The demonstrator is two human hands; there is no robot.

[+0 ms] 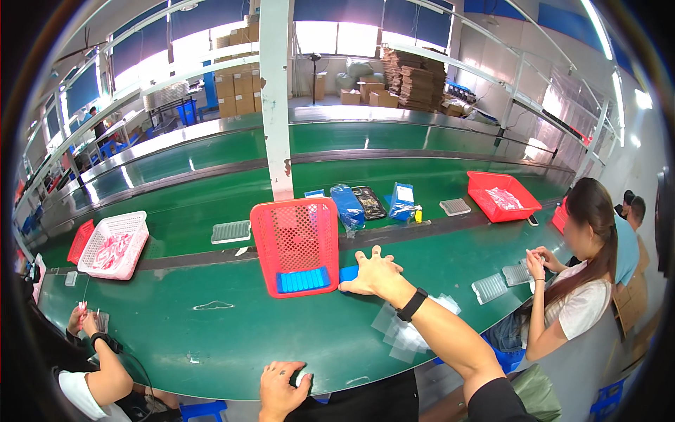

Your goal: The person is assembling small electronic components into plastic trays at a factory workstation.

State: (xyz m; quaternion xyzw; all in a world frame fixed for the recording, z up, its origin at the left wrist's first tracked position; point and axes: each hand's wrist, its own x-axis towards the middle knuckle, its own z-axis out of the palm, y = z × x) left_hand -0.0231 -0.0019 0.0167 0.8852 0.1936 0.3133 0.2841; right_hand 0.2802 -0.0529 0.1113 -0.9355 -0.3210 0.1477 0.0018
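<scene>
A red perforated basket (295,232) is propped up at the middle of the green table, with a row of blue blocks (303,280) lying along its lower end. Just right of the basket, my right hand (374,273) reaches out with fingers spread, its thumb side at another blue block (348,273) that is partly hidden by the hand. My left hand (281,388) rests at the table's front edge, thumb and index finger apart. A small whitish spot shows by its thumb, too small to name. Clear plastic bags (411,330) lie in a loose pile under my right forearm.
Blue packages (347,206) and a black packet (369,202) lie behind the basket, near a white post (276,105). Clear trays (489,288) lie at the right. Bins with red-and-white packets stand left (112,246) and right (503,197). Co-workers sit on both sides.
</scene>
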